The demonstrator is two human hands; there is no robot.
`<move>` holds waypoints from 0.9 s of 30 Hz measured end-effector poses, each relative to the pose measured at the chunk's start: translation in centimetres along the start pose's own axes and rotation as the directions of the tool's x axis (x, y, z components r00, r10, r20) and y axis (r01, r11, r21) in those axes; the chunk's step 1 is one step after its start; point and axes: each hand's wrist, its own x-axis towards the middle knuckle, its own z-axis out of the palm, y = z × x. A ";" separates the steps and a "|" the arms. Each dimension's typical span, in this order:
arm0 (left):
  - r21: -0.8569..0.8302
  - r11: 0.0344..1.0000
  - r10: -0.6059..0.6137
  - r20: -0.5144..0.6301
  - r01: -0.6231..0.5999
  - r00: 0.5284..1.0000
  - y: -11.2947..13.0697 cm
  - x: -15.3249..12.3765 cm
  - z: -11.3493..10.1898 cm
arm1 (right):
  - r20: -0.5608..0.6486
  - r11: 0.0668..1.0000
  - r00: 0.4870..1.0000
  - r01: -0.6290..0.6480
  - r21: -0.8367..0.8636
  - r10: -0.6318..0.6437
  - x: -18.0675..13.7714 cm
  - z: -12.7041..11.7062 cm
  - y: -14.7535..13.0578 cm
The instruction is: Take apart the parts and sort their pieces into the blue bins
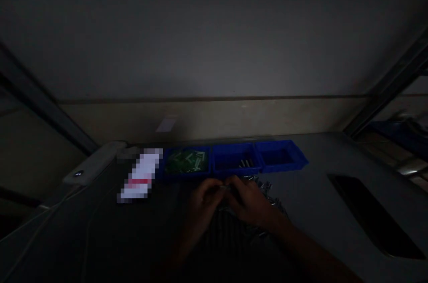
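The scene is dark. My left hand (204, 196) and my right hand (248, 200) meet over the table's middle, thumbs and fingers pinched together. Between the fingertips a small metal piece (224, 187) shows in part; its exact kind is too dim to make out. Small shiny metal pieces (279, 205) lie heaped behind and to the right of my right hand. Below the hands, dark rows of what look like slim pieces (225, 231) are barely visible. Just beyond stands a blue bin (219, 170) with a few short metal pieces inside.
To the left, another blue bin (187, 177) holds pale pieces on something green. A third blue bin (282, 168) adjoins on the right. A blurred bright screen (142, 176) and a white casing (96, 165) with cables lie left. A dark flat slab (376, 216) lies right.
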 end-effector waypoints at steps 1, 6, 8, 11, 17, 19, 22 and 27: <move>0.013 1.000 0.006 -0.005 -0.006 1.000 0.0 0.0 0.1 | 0.000 1.000 1.000 0.003 -0.007 -0.003 0.0 -0.1 0.1; 0.017 1.000 0.010 -0.028 -0.010 1.000 0.1 -0.1 0.6 | -0.021 0.999 0.999 0.025 0.031 -0.024 -0.1 -0.2 0.2; 0.005 1.000 0.015 -0.028 -0.015 1.000 0.2 0.0 0.7 | -0.039 0.998 0.999 0.023 0.065 -0.021 -0.2 -0.1 0.3; 0.008 0.998 0.063 -0.036 -0.062 0.997 0.5 0.0 0.7 | -0.071 0.992 0.997 0.030 0.120 -0.022 -0.2 -0.1 0.3; 0.007 0.967 0.253 -0.074 -0.253 0.965 0.3 0.3 0.5 | -0.174 0.969 0.984 0.003 0.249 0.041 0.1 -0.1 0.5; -0.008 0.942 0.333 -0.105 -0.336 0.937 0.1 0.4 0.4 | -0.199 0.954 0.976 -0.024 0.299 0.086 0.3 0.0 0.6; 0.017 0.900 0.434 -0.107 -0.435 0.895 0.0 0.5 0.4 | -0.161 0.931 0.982 -0.037 0.364 0.102 0.6 0.1 0.6; 0.088 0.808 0.588 -0.046 -0.583 0.808 -0.5 0.7 0.9 | -0.201 0.828 0.962 -0.042 0.560 0.185 0.6 0.0 0.4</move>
